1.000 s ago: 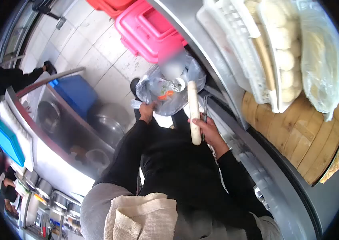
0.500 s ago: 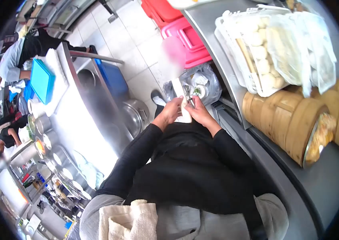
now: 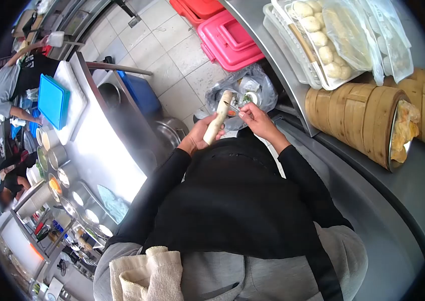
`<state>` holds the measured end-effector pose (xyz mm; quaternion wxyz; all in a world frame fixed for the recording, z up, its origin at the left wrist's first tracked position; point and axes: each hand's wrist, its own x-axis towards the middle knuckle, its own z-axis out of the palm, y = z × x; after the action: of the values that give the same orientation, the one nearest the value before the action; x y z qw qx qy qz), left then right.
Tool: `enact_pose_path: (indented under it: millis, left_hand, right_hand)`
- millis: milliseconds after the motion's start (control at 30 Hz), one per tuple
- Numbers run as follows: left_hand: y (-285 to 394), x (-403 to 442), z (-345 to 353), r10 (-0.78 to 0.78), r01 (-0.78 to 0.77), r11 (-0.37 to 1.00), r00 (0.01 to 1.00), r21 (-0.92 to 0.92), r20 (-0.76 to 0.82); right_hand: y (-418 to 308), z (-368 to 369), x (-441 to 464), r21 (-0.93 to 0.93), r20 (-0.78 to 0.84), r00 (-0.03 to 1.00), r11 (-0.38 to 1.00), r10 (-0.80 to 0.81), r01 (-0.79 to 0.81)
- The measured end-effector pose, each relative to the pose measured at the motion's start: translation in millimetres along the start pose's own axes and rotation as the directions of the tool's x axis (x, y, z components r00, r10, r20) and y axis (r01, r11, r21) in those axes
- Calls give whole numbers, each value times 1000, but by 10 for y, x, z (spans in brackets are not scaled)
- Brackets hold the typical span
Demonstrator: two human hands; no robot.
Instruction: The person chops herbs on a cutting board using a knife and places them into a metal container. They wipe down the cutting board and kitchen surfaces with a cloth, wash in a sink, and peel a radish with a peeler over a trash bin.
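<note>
My left hand [image 3: 198, 133] is wrapped round the lower part of a long, pale root vegetable [image 3: 217, 121], which slants up and away from me. My right hand [image 3: 258, 120] is closed on the handle of a slim metal peeler [image 3: 232, 107]. Its head lies at the root's upper right side; whether the blade touches the surface I cannot tell. Beneath both hands is a clear plastic bag [image 3: 268, 90], opened out, with scraps and green bits in it.
Left, a steel table [image 3: 109, 150] carries a blue-lidded box [image 3: 53, 102] and several metal containers. A pink bin [image 3: 232, 42] stands ahead. At right are bamboo steamers [image 3: 348, 120] and a plastic box of dough balls [image 3: 292, 50]. Another person [image 3: 6, 90] works far left.
The root has tilted, its near end showing more, and my left hand has moved left and slightly down. My right hand has drawn right, up and away from the left.
</note>
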<state>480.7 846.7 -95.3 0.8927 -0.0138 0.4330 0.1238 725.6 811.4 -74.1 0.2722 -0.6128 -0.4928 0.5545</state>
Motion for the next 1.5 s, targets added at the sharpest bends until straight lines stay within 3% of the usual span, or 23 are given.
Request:
enact_pose_path:
  millis: [33, 100, 167, 233, 300, 333, 367, 433, 500, 567, 633, 767, 900, 967, 1000, 1067, 1100, 1133, 1233, 1300, 1400, 1433, 1500]
  left_hand:
    - [-18, 4, -19, -28, 26, 999, 995, -23, -94]
    - [-30, -45, -95, -39, 38, 999, 999, -23, -34]
    - [-21, -64, -134, 15, 20, 985, 980, -173, 200]
    - [-38, -71, -189, -34, 92, 975, 961, -202, 274]
    - [-54, -105, -66, -36, 36, 989, 999, -145, 3]
    - [-50, -116, -13, -56, 47, 984, 997, -175, -48]
    - [-28, -112, -18, -54, 46, 985, 998, -169, -45]
    - [-80, -86, -196, -47, 94, 972, 976, -215, 212]
    - [-116, -52, -270, -73, 128, 954, 976, -270, 206]
    - [-134, -59, -319, -107, 168, 932, 974, -320, 200]
    - [-133, -101, -323, -282, 287, 940, 958, -186, 49]
    - [-220, -377, -238, -281, 304, 939, 948, -164, 146]
    - [-189, -609, -143, -297, 302, 952, 952, -53, 79]
    - [-118, -706, 140, -153, 144, 988, 966, -59, -207]
    - [-126, -579, -149, -208, 202, 976, 975, -84, -74]
    - [-189, -374, -318, -200, 214, 944, 977, -252, 78]
    - [-227, -291, -361, -165, 246, 882, 960, -402, 224]
    - [-278, -240, -396, -180, 242, 883, 966, -402, 187]
    - [-283, -291, -350, -236, 364, 853, 909, -374, 344]
    - [-271, -429, -299, -191, 310, 869, 929, -385, 316]
    - [-192, -620, -414, -319, 385, 848, 920, -365, 228]
    - [-173, -644, -376, -318, 382, 850, 921, -364, 224]
    - [-161, -688, -244, -225, 268, 920, 959, -287, 174]
  right_hand:
    - [-44, 32, -12, 39, 18, 999, 999, -35, 34]
    - [-63, 101, -55, 8, 41, 996, 997, -83, 83]
    - [-21, 157, -38, 306, 239, 965, 934, 111, -183]
    - [193, 248, 18, 297, 244, 969, 954, -30, -46]
    - [193, 321, 23, 3, -30, 1000, 1000, 3, -3]
    - [155, 335, 11, 59, -79, 996, 997, 51, -46]
    - [117, 327, 12, 59, -83, 995, 997, 47, -42]
    - [-92, 313, -69, -90, -56, 990, 988, -133, 127]
    - [-244, 373, -187, -68, 0, 990, 987, -144, 143]
    - [-295, 463, -272, -192, 50, 930, 911, -363, 366]
    - [-132, 505, -230, -200, 38, 930, 910, -365, 365]
    - [397, 358, 1, -287, -49, 927, 894, -371, 343]
    - [1152, -13, 190, -360, -120, 992, 933, -25, -20]
    - [933, 93, 127, -281, -149, 989, 958, 11, -53]
    - [733, 152, 44, -208, -183, 982, 974, 54, -92]
    - [363, 411, -180, -4, -82, 986, 989, -146, 146]
    - [114, 467, -279, -96, 78, 989, 987, -122, 129]
    - [-157, 537, -387, -6, 35, 964, 964, -265, 265]
    - [-20, 554, -301, -66, -23, 961, 960, -274, 272]
    - [249, 404, -138, -136, 12, 987, 977, -162, 162]
    - [884, 209, 107, -238, -113, 991, 971, -66, 38]
    - [1199, 137, 150, -311, -34, 998, 949, 49, -57]
    - [1247, 172, 99, -313, -120, 990, 944, 70, -105]
